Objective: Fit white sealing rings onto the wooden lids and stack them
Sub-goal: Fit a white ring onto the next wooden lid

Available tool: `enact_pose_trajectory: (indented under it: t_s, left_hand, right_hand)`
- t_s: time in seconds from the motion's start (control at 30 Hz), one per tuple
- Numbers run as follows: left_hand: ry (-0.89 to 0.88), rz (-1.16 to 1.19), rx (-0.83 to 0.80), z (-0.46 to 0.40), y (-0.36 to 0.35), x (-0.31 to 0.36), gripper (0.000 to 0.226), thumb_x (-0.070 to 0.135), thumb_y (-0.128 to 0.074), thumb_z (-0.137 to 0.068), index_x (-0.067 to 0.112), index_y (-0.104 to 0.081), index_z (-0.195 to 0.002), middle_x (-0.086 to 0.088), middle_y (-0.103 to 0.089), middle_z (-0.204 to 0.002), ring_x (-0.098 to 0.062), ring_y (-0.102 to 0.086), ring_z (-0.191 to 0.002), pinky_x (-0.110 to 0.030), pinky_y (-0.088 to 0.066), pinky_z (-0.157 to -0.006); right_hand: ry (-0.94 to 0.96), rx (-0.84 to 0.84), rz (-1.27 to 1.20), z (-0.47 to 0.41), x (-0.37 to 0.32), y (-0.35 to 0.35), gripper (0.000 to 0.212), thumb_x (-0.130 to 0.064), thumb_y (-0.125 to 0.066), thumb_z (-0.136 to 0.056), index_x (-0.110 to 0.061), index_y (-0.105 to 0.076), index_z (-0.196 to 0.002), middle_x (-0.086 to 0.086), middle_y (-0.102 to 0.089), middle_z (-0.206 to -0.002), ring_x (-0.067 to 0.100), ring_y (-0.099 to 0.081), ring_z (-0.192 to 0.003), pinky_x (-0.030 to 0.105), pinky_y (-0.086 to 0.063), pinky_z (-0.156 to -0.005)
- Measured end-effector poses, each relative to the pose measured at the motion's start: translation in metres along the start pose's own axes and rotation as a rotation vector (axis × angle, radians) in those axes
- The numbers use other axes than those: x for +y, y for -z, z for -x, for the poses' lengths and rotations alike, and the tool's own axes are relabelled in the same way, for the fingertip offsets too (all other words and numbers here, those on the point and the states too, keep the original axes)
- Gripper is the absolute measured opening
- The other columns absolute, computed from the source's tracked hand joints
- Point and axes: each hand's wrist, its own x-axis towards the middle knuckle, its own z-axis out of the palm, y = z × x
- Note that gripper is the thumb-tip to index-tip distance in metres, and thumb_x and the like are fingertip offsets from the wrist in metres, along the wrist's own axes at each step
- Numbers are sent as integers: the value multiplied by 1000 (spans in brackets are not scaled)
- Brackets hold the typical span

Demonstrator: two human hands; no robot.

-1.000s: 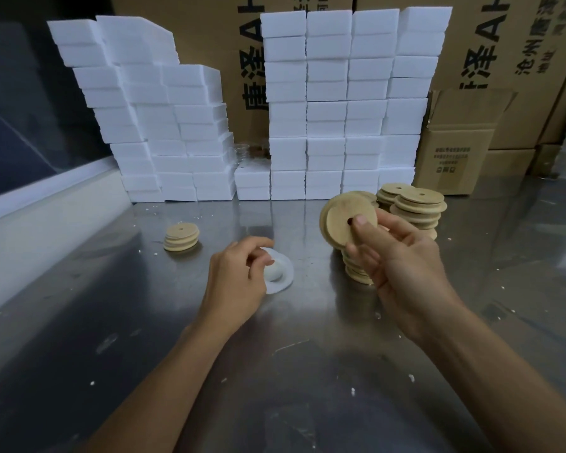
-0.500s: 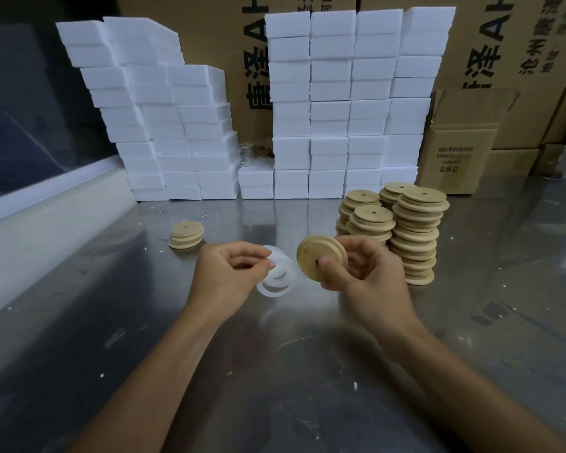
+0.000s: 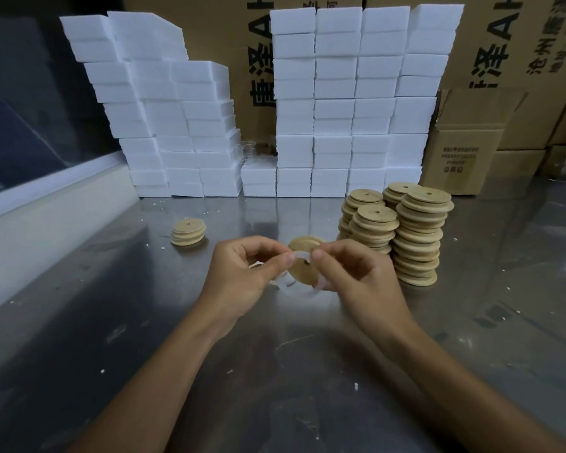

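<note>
Both hands' grips, left hand (image 3: 242, 273) and right hand (image 3: 356, 276), pinch sealing ring (image 3: 303, 255) over wooden lid (image 3: 303, 266)

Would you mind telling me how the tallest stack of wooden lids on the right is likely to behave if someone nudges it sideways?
The tallest stack of wooden lids would probably topple or shear: it is tall, narrow and its lids sit visibly offset. The steel table looks smooth and shiny, so the base might also slide. Falling lids would likely strike the shorter stack close beside it.

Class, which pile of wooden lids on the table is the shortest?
The small pile standing alone at the left, only a few lids high; the piles clustered at the right are far taller.
</note>
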Motion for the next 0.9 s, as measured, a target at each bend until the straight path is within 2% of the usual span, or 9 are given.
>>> enact_pose_trajectory:
  t_s: [0.03,0.13,0.17,0.23,0.33,0.47,0.63,0.8,0.9]
  left_hand:
    - [-4,-24,17,0,-1,-2,10,24,-80,-71,16,-76,-76,-5,-74,-81,-16,-67,-77,-26,-56,-72]
    - [11,-39,40,-1,-3,-6,5,13,-76,-80,15,-72,-79,-4,-75,-89,-20,-70,-85,-31,-58,-75]
    - [19,-21,25,0,-4,-7,4,12,-74,-82,13,-71,-80,-4,-75,-91,-20,-72,-85,-33,-59,-76]
    - [20,-13,10,2,-8,-8,4,12,-71,-86,12,-68,-83,-3,-75,-86,-19,-72,-78,-34,-59,-73]
    - [-20,-41,52,5,-14,-8,8,13,-69,-89,16,-65,-82,5,-71,-77,-12,-70,-69,-30,-57,-62]
    - [-75,-104,108,7,-18,-8,11,14,-66,-91,19,-62,-82,8,-67,-79,-16,-69,-71,-44,-59,-59]
    - [-89,-92,127,6,-22,-9,7,11,-66,-91,13,-63,-84,13,-67,-72,-3,-64,-62,-20,-51,-56]
    - [15,23,133,6,-20,-10,7,13,-67,-90,13,-67,-83,7,-69,-67,-3,-64,-64,-18,-49,-58]
    - [39,43,142,4,-20,-9,7,13,-67,-90,12,-68,-83,3,-71,-69,-4,-64,-63,-16,-48,-56]
  right_hand:
    - [9,-4,14,0,1,-1,8,-13,-69,-91,-9,-74,-86,5,-71,-75,18,-68,-69,38,-60,-68]
    - [29,-23,-8,1,4,-3,7,-10,-69,-89,-4,-72,-87,9,-71,-78,12,-68,-65,22,-54,-58]
    - [31,-25,-10,1,4,-3,8,-10,-69,-89,-3,-71,-87,8,-71,-78,11,-67,-64,21,-53,-58]
    - [29,-29,-10,1,6,-3,9,-10,-67,-92,-2,-68,-87,7,-71,-77,11,-67,-65,23,-54,-57]
    - [14,-41,15,2,7,-4,9,-12,-62,-96,-5,-63,-90,2,-72,-74,15,-70,-69,32,-59,-57]
    - [-5,-30,20,4,4,-5,7,-16,-57,-98,-11,-57,-93,-3,-72,-70,20,-72,-68,34,-60,-53]
    - [-34,9,97,3,6,-3,12,-19,-57,-99,-8,-58,-94,-8,-69,-65,16,-67,-56,46,-60,-52]
    - [-46,19,91,3,5,-4,14,-19,-58,-98,-6,-60,-94,-8,-68,-66,12,-66,-57,40,-59,-49]
    - [-50,21,102,3,4,-4,15,-20,-58,-98,-6,-60,-93,-8,-68,-66,14,-67,-57,44,-60,-51]
